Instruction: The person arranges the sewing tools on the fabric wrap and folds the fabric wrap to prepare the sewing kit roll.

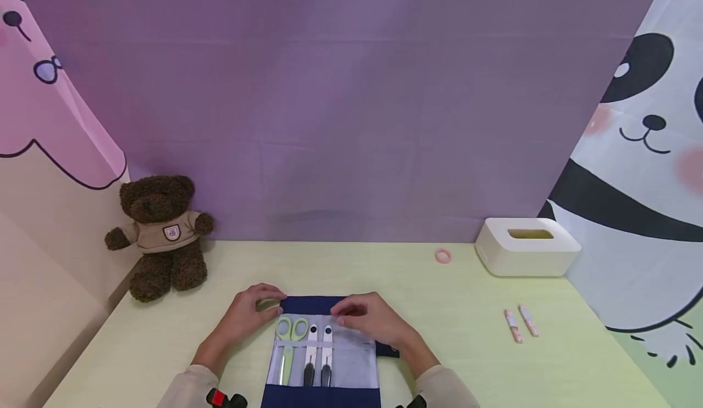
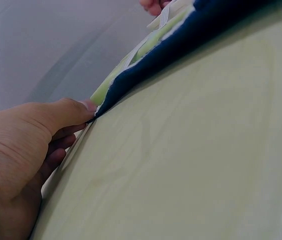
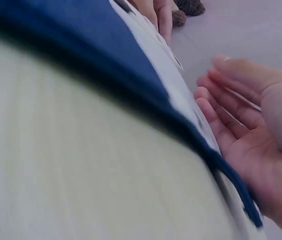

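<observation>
A navy fabric tool pouch [image 1: 351, 365] with a pale lining lies unfolded on the table. Under its elastic band sit green-handled scissors [image 1: 293, 330] and two slim white tools with black ends, the nearer to the scissors [image 1: 310, 356] and its neighbour [image 1: 326, 356]. At the pouch's upper left corner, my left hand [image 1: 247, 318] pinches the edge between thumb and fingers, as the left wrist view shows. My right hand [image 1: 376, 319] hovers at the upper right part, its fingers loosely bent and holding nothing; the right wrist view shows a gap between thumb and fingers.
A dark strap [image 1: 387, 350] sticks out from the pouch's right side. A brown teddy bear [image 1: 165, 237] sits at the back left. Back right are a white tissue box [image 1: 527, 255] and a pink ring [image 1: 443, 255]; two small pink patterned sticks [image 1: 513, 327] lie nearer.
</observation>
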A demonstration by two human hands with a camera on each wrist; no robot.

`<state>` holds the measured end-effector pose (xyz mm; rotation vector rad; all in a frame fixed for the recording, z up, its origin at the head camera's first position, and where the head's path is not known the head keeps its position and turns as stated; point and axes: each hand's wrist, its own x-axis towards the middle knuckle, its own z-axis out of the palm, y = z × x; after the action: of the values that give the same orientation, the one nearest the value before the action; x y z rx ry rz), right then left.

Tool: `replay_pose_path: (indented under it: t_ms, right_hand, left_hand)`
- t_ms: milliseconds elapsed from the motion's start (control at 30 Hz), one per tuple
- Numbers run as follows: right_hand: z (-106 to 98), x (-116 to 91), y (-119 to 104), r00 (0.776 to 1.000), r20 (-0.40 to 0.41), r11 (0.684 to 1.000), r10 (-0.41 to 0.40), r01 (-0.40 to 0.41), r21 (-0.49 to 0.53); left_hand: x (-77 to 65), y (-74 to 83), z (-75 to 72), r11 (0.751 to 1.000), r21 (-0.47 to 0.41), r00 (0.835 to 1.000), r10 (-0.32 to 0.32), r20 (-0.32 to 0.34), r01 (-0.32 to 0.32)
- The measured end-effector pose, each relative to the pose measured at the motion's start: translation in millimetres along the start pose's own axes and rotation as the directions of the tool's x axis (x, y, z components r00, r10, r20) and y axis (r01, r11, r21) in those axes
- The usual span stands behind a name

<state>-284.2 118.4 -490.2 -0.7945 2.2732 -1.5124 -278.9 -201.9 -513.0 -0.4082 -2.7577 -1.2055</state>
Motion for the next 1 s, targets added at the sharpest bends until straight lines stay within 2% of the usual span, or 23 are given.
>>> replay_pose_path:
  t_ms: [100,267,500,833,1000]
  right_hand:
    - [-10,-6,0,0.999,-0.031,1.000,0.020,-0.020,0.013]
    - [-33,-20,-1,0.995,-0.096,0.999,0.033,-0.036,-0.020]
    - [-81,-56,0,0.979,-0.199,0.997,0.035,-0.048,-0.063]
    - [-154,-122,10,0.908,-0.408,0.982,0.093,-0.150,-0.110]
    - [-181,-159,20,0.858,-0.496,0.959,0.135,-0.239,-0.152]
  left_hand:
    - [-0.6,0.0,0.1,1.000,0.008,1.000,-0.002,0.004,0.002]
    - [-1.6,0.5,-0.3,1.000,0.014,1.000,-0.017,-0.002,0.017]
    - [-0.2,2.1,-0.2,0.999,0.009,1.000,-0.031,0.002,0.031]
    - [-0.6,2.6,0.5,0.999,0.043,1.000,-0.015,-0.013,0.015]
    - [-1.9,3.2,0.3,0.999,0.030,1.000,-0.015,-0.009,0.015]
